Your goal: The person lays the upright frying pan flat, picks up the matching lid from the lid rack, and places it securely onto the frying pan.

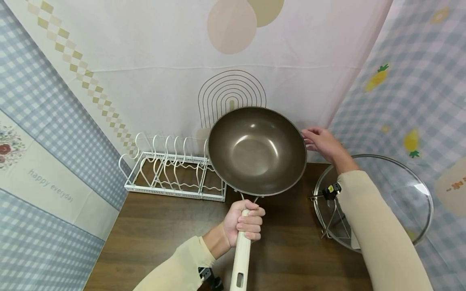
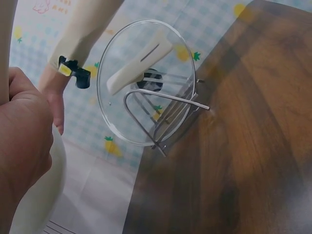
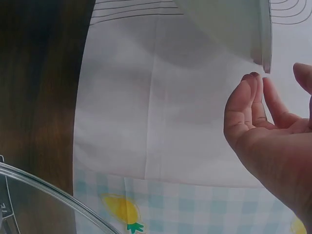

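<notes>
A deep wok (image 1: 255,151) with a brown inside is held up over the table, its bowl facing the head camera. My left hand (image 1: 244,221) is wrapped round its cream handle (image 1: 240,258), just below the metal fork joining handle and bowl. In the left wrist view the left hand (image 2: 29,136) hides most of the handle, and the pale outside of the bowl shows below. My right hand (image 1: 322,143) is at the wok's right rim. In the right wrist view the right hand's (image 3: 273,126) fingers bend loosely just below the rim; whether they touch it I cannot tell.
A white wire rack (image 1: 174,194) with several upright loops stands left of the wok on the brown wooden table (image 1: 164,242). On the right a glass lid (image 1: 431,202) with a cream handle (image 2: 141,66) leans upright in a metal stand (image 2: 168,97). Patterned cloths (image 1: 145,48) hang behind.
</notes>
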`<action>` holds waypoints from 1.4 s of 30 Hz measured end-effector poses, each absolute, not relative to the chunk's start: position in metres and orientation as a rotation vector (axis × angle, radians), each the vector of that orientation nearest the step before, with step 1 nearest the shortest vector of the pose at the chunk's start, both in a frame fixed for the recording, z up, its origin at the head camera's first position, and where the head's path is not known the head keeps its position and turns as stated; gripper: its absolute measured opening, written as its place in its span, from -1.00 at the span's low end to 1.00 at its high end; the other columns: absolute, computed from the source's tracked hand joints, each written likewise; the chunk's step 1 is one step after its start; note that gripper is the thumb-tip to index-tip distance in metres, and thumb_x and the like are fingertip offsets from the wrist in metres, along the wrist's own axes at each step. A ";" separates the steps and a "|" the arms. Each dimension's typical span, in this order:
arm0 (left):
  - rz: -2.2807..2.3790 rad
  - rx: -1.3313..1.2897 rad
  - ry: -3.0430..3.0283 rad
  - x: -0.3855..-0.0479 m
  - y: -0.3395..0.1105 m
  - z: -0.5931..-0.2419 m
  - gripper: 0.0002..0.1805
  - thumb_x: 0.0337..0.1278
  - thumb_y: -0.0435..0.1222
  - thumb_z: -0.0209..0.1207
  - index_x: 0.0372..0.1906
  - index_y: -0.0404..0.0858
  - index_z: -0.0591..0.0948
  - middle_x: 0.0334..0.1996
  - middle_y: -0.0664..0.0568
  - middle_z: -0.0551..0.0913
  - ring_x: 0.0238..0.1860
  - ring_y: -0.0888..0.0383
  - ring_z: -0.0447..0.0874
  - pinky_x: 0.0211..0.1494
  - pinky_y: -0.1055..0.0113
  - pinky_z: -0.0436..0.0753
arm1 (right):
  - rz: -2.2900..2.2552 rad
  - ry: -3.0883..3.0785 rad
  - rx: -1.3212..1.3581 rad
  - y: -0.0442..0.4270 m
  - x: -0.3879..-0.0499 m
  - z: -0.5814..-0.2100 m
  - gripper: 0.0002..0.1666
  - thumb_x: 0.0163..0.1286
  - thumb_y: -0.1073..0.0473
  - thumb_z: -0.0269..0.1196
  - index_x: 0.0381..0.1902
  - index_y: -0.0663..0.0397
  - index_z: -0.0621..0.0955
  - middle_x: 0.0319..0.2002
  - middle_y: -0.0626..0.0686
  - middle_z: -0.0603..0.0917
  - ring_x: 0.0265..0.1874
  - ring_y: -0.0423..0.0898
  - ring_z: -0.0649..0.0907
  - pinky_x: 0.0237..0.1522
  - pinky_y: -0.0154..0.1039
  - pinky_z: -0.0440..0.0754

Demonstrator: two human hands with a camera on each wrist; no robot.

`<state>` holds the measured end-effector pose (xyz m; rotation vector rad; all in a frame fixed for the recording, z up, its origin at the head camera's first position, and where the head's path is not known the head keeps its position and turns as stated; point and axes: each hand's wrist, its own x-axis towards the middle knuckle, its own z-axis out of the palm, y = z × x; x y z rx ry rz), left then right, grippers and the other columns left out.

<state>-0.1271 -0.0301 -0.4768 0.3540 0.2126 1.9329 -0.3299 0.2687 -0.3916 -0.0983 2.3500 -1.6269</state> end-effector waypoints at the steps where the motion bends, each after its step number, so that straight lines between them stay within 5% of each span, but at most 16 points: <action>1: 1.932 0.355 0.213 -0.127 -0.030 -0.477 -0.65 0.33 -0.12 -0.07 -0.60 -0.05 0.21 -0.85 0.28 0.05 -0.85 0.39 0.05 -0.60 0.51 0.30 | -1.619 2.355 -0.105 0.268 -0.331 -0.391 -0.22 0.65 -0.10 0.02 0.52 0.37 0.19 0.20 0.08 0.47 -0.12 -0.33 0.61 -0.07 -0.46 0.66; 8: 1.921 0.347 0.228 -0.124 -0.028 -0.479 -0.65 0.31 -0.12 -0.04 -0.60 -0.04 0.21 -0.85 0.29 0.05 -0.85 0.40 0.05 -0.60 0.52 0.28 | -1.526 2.409 -0.100 0.266 -0.334 -0.391 -0.29 0.63 -0.08 0.07 0.46 0.33 0.29 0.11 0.02 0.49 -0.12 -0.29 0.60 -0.10 -0.43 0.66; 13: 1.922 0.344 0.223 -0.122 -0.027 -0.480 -0.65 0.31 -0.12 -0.04 -0.60 -0.05 0.21 -0.85 0.29 0.06 -0.85 0.41 0.07 -0.61 0.52 0.27 | -1.404 2.485 -0.119 0.263 -0.338 -0.392 -0.35 0.64 -0.07 0.07 0.44 0.28 0.35 0.28 0.20 0.45 0.02 -0.12 0.58 -0.01 -0.29 0.66; 22: 1.903 0.349 0.234 -0.121 -0.026 -0.480 -0.66 0.30 -0.12 -0.04 -0.60 -0.03 0.23 -0.86 0.29 0.05 -0.85 0.42 0.08 -0.60 0.52 0.21 | -1.240 2.630 -0.235 0.260 -0.339 -0.387 -0.56 0.63 0.12 0.10 0.28 0.30 0.38 -0.07 0.12 0.54 -0.40 -0.20 0.54 -0.40 -0.25 0.63; 30: 1.896 0.337 0.242 -0.120 -0.028 -0.481 -0.66 0.28 -0.12 -0.01 -0.60 -0.04 0.22 -0.86 0.29 0.05 -0.86 0.42 0.09 -0.62 0.52 0.16 | -1.174 2.745 -0.269 0.259 -0.336 -0.384 -0.63 0.60 0.20 0.13 0.22 0.30 0.44 -0.10 0.17 0.49 -0.26 -0.08 0.47 -0.32 -0.27 0.49; 38: 1.877 0.336 0.271 -0.119 -0.030 -0.483 -0.69 0.26 -0.13 0.01 -0.59 -0.03 0.26 -0.87 0.31 0.12 -0.85 0.43 0.13 -0.61 0.53 0.15 | -1.245 2.750 -0.271 0.264 -0.331 -0.386 -0.66 0.55 0.29 0.16 0.18 0.36 0.47 -0.19 0.11 0.49 -0.38 -0.16 0.46 -0.40 -0.32 0.48; 42: 1.871 0.332 0.279 -0.119 -0.031 -0.484 -0.69 0.27 -0.13 0.00 -0.58 -0.04 0.27 -0.86 0.32 0.13 -0.85 0.44 0.17 -0.61 0.53 0.16 | -1.215 2.787 -0.257 0.266 -0.326 -0.386 -0.64 0.54 0.28 0.17 0.20 0.36 0.50 -0.04 0.23 0.54 -0.17 -0.04 0.51 -0.30 -0.35 0.49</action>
